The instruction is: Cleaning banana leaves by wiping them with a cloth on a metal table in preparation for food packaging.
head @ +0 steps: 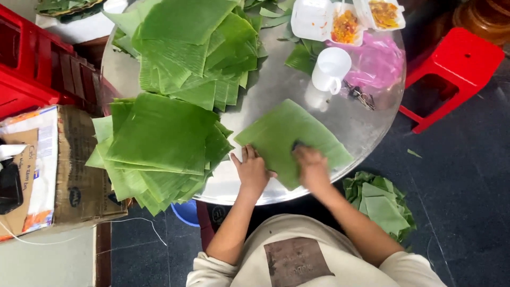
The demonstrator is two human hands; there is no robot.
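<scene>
— While the single green leaf [297,139] lies flat on the near edge of the round metal table [366,135], where are the hands?

— Both are on it. The left hand [251,169] rests palm down on the leaf's near left edge, fingers spread and flat, pinching nothing. The right hand [312,166] presses down on the middle of the leaf; something small and dark shows at its fingertips, but I cannot tell what it is or whether the fingers close on it.

— What lies beside the leaf?

— Just to its left, a stack of cut leaves [159,146] overhangs the table's rim. Behind that, a second, larger leaf pile [194,50] fills the far left of the table.

— And farther back?

— A white cup [330,70] stands beyond the leaf, near a pink plastic bag [378,61] and a bunch of keys [360,95]. At the far rim sit open white foam boxes [345,20] with orange food inside.

— Off the table?

— A heap of leaf scraps [380,204] lies on the dark floor by the person's right arm. A red stool [451,74] stands to the right, a cardboard box [64,170] to the left, with a red crate [32,64] behind it.
</scene>
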